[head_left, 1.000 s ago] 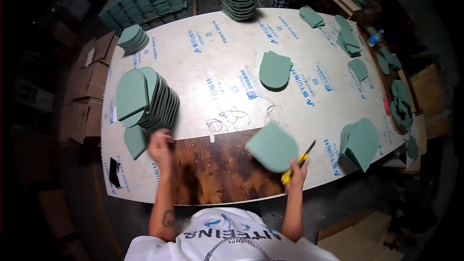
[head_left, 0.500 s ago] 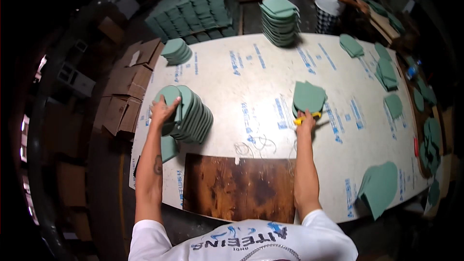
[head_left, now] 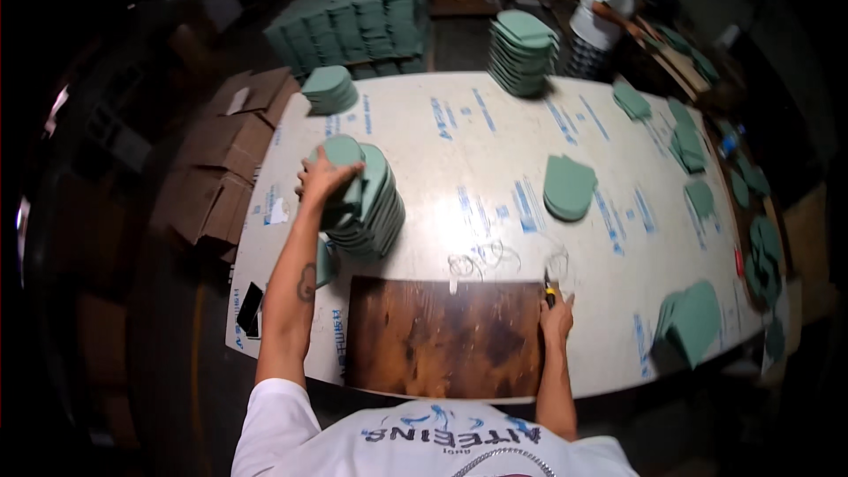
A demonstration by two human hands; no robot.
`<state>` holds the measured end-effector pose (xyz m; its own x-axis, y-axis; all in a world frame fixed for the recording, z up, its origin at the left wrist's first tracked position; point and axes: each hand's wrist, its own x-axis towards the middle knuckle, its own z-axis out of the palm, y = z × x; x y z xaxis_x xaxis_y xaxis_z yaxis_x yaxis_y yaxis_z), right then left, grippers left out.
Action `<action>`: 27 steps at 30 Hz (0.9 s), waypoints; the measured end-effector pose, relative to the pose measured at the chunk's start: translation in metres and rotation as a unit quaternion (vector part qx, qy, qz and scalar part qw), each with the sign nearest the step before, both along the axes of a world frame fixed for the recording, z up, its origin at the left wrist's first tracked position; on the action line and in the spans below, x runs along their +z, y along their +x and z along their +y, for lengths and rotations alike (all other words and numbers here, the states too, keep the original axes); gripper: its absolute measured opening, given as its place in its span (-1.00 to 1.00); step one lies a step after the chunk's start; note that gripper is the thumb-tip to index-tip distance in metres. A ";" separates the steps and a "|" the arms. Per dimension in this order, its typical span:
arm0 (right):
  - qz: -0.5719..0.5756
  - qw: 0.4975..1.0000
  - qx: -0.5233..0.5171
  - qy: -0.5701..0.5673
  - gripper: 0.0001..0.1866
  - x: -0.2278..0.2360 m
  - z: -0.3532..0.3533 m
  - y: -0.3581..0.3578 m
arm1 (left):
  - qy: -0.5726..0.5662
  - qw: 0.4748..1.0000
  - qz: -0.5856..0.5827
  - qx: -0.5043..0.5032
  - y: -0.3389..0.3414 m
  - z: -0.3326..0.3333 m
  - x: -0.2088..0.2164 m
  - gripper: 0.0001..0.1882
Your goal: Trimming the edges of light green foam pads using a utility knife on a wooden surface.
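My left hand (head_left: 329,178) is closed around the edges of rounded green pads (head_left: 343,150) at the top of a tall, leaning stack of similar pads (head_left: 380,212). Between my right hand's fingers is a yellow and black utility knife (head_left: 550,291), its tip pointing away from me. That right hand (head_left: 557,318) is beside the right corner of a dark stained wooden board (head_left: 442,336). Farther off, a small pile of green pads (head_left: 569,187) lies untouched on the white table (head_left: 442,177).
Thin loose strings (head_left: 486,256) lie beyond the board. A black phone (head_left: 250,309) rests at the left edge, near cardboard boxes (head_left: 208,194). More green stacks (head_left: 523,53) stand at the back. Folded green sheets (head_left: 691,322) lie right; a person (head_left: 605,9) works behind.
My right hand has drawn back toward me with the knife, away from the small pile of pads. My left hand has shifted slightly farther away, still gripping at the stack's top.
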<state>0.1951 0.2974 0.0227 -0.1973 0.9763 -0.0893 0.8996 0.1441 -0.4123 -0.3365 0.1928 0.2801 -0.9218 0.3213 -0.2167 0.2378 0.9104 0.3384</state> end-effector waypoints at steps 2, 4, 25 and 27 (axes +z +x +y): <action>0.036 0.999 0.032 0.013 -0.39 0.001 -0.028 0.008 | 0.112 0.993 0.004 -0.025 -0.038 -0.021 -0.008 0.29; 0.041 0.995 0.043 0.076 -0.43 -0.018 -0.051 0.024 | 0.284 0.944 -0.117 -0.121 -0.072 -0.020 -0.010 0.18; 0.269 0.670 -0.687 -0.084 -0.71 -0.066 -0.410 0.287 | 0.703 0.570 -0.403 -0.135 0.010 -0.123 -0.033 -0.39; 0.226 0.673 -0.701 -0.075 -0.68 -0.048 -0.420 0.282 | 0.683 0.547 -0.473 -0.102 0.054 -0.129 -0.077 -0.32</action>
